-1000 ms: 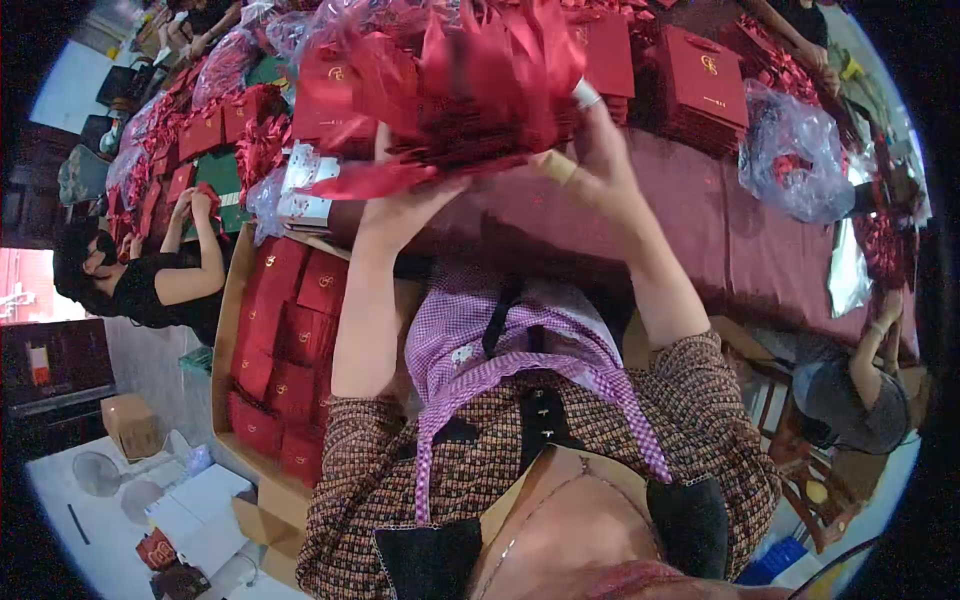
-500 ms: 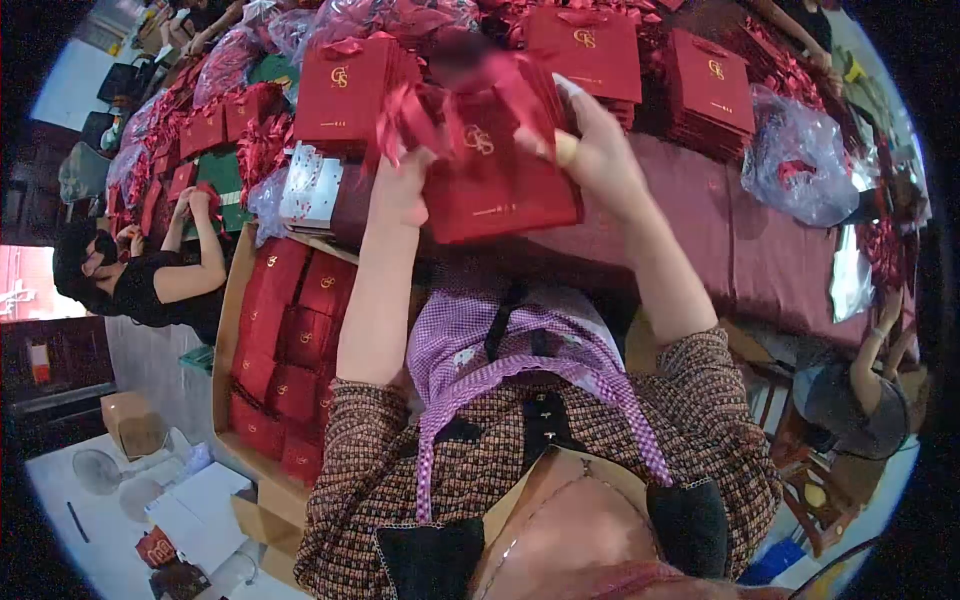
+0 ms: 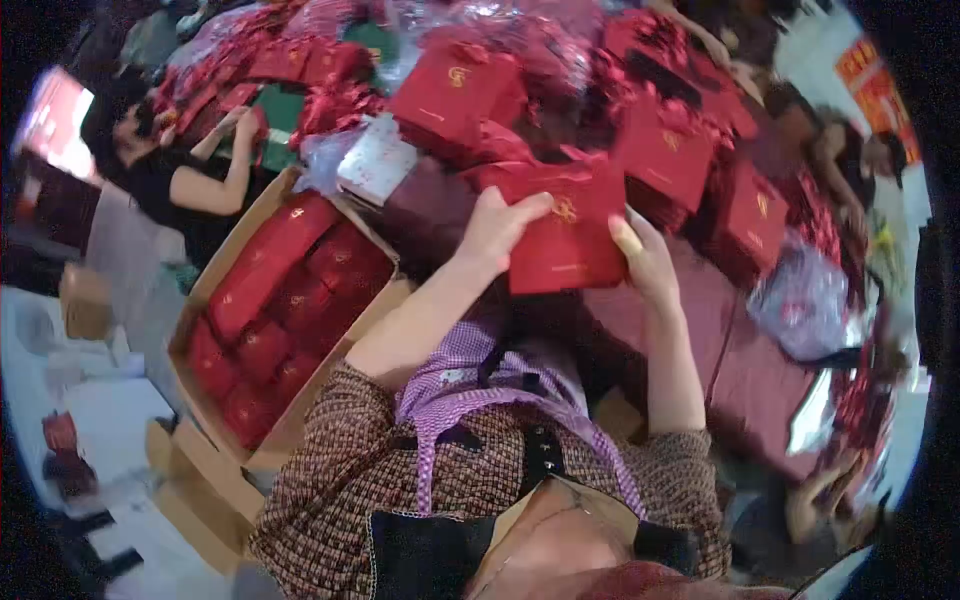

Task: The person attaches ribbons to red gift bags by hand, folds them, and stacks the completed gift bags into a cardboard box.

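Observation:
Between my two hands is a red paper gift bag with a gold logo on its front, held over the near edge of the table. My left hand grips its left side, the thumb lying across the front beside the logo. At the right edge my right hand is closed on the bag, with a yellowish cover on one finger. Red ribbon shows at the top of the bag. Other fingers are hidden behind it.
A cardboard box packed with red bags stands at left. Stacks of red bags line the table. A plastic bag lies at right. A person in black works at far left.
The view has swung, bringing the box further into sight. My left thumb now lies flat on the bag's front, and the ribbons, loose in front before, are gathered at its top.

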A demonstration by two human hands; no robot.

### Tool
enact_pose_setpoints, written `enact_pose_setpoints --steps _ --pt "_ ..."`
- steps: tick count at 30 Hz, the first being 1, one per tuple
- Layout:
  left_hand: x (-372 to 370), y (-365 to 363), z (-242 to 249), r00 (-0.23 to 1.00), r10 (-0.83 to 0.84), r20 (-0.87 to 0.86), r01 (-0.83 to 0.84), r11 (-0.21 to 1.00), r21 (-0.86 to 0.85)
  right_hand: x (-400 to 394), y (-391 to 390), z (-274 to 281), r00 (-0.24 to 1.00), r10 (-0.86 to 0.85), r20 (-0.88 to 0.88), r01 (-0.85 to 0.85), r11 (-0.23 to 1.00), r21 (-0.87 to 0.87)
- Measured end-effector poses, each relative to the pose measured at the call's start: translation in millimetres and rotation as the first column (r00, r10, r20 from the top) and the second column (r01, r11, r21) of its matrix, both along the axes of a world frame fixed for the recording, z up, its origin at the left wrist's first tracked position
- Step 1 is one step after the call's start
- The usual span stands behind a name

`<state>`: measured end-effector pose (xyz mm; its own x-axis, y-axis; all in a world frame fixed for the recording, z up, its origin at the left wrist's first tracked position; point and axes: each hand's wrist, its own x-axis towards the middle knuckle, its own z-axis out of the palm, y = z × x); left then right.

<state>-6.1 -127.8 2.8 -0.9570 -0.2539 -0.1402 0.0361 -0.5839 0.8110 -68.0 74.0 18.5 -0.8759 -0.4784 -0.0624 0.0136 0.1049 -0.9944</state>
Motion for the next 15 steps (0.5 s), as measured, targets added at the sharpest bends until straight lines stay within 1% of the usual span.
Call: enact_pose_setpoints --steps 1,2,4,5,6,7,8,9,10,11,12,13,14,15 --pt "-1.0 1.6 0.1 0.998 0.026 -0.054 -0.031 0.995 -0.091 2.7 -6.4 -0.8 0.998 -0.008 0.058 0.011 0.999 -0.041" --pt "-2.3 1.7 0.4 0.994 0.044 -0.105 -0.063 0.981 -0.183 9.1 -14.4 5.0 0.995 -0.052 0.089 0.064 0.989 -0.131" --pt "-2.0 2.0 14.7 0.993 -0.004 -0.115 -0.021 0.976 -0.219 -0.5 -7.8 7.3 0.998 -0.057 -0.036 0.056 0.998 -0.010" --pt "-3.3 -0.2 16.7 0.991 -0.020 -0.133 -0.011 0.973 -0.230 4.9 -14.1 17.5 0.989 -0.062 -0.131 0.055 0.997 -0.056" --pt "-6.7 -0.8 18.7 0.977 0.004 -0.213 -0.044 0.982 -0.185 3.9 -17.8 20.2 0.989 -0.075 -0.129 0.067 0.996 -0.061" --pt "-9.5 -4.7 17.9 0.976 0.022 -0.218 -0.064 0.980 -0.189 3.2 -21.8 22.1 0.988 -0.091 -0.128 0.083 0.994 -0.065" --pt "-13.7 -9.9 12.1 0.986 -0.027 -0.162 -0.001 0.985 -0.171 0.4 -27.1 13.3 0.995 -0.082 -0.057 0.071 0.983 -0.170" --pt "-17.8 -14.3 4.5 0.991 -0.078 -0.108 0.061 0.987 -0.149 -7.0 -27.6 -0.3 0.999 -0.049 0.019 0.051 0.983 -0.176" --pt "-22.0 -17.7 -3.1 0.997 -0.069 0.039 0.076 0.967 -0.245 -15.1 -26.4 -11.4 0.996 -0.015 0.092 0.032 0.983 -0.181" --pt "-27.2 -20.8 -18.2 0.995 -0.088 0.056 0.098 0.970 -0.220 -17.4 -25.2 -15.5 0.991 0.013 0.135 0.007 0.990 -0.144" --pt "-25.5 -22.3 -19.5 0.992 -0.108 0.071 0.120 0.973 -0.196 -19.9 -24.8 -21.2 0.993 -0.003 0.115 0.010 0.998 -0.068" --pt "-22.8 -23.3 -21.3 0.986 -0.100 0.131 0.129 0.963 -0.235 -21.9 -24.5 -28.2 0.995 -0.019 0.095 0.018 1.000 0.009" --pt "-18.5 -26.6 -24.4 0.985 -0.102 0.140 0.136 0.958 -0.251 -23.7 -22.7 -37.0 0.998 0.029 0.061 -0.026 0.998 -0.061" --pt "-8.9 -30.2 -16.6 0.983 -0.107 0.151 0.145 0.953 -0.268 -22.4 -24.1 -35.4 0.998 0.040 0.053 -0.037 0.997 -0.063"
